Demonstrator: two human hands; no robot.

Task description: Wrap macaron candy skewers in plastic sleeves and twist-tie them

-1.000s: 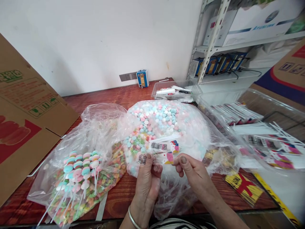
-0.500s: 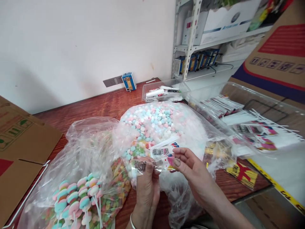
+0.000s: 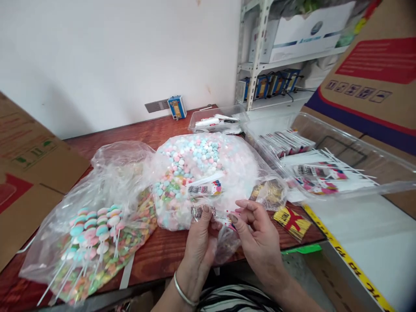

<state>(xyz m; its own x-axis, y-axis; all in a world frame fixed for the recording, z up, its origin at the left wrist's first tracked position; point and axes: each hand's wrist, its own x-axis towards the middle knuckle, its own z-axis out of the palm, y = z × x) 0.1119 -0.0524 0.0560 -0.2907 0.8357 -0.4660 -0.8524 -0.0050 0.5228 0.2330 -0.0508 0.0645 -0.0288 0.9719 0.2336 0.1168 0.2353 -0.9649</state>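
Observation:
My left hand (image 3: 202,240), with a bangle at the wrist, pinches one end of a small clear printed plastic bag (image 3: 224,219). The fingers of my right hand (image 3: 259,236) are closed on the bag's pink-printed end. Just beyond my hands, a similar printed packet with a white stick (image 3: 204,189) lies on a big clear bag of pastel candies (image 3: 234,167). To the left, striped marshmallow lollipops (image 3: 97,225) rest on a bag of colourful gummies (image 3: 130,260). Whether the bag in my hands holds anything is hard to see.
At right, a clear plastic bin (image 3: 364,156) holds printed packets and white sticks. A smaller clear tray (image 3: 219,121) stands at the back. Cardboard boxes flank the table (image 3: 162,255), one left (image 3: 42,169), one right (image 3: 364,86). A yellow-red packet (image 3: 292,222) lies near the right edge.
The camera view has tilted and shifted, so the table edge and striped clothing now show. Both hands still hold the small bag, at nearly the same spacing.

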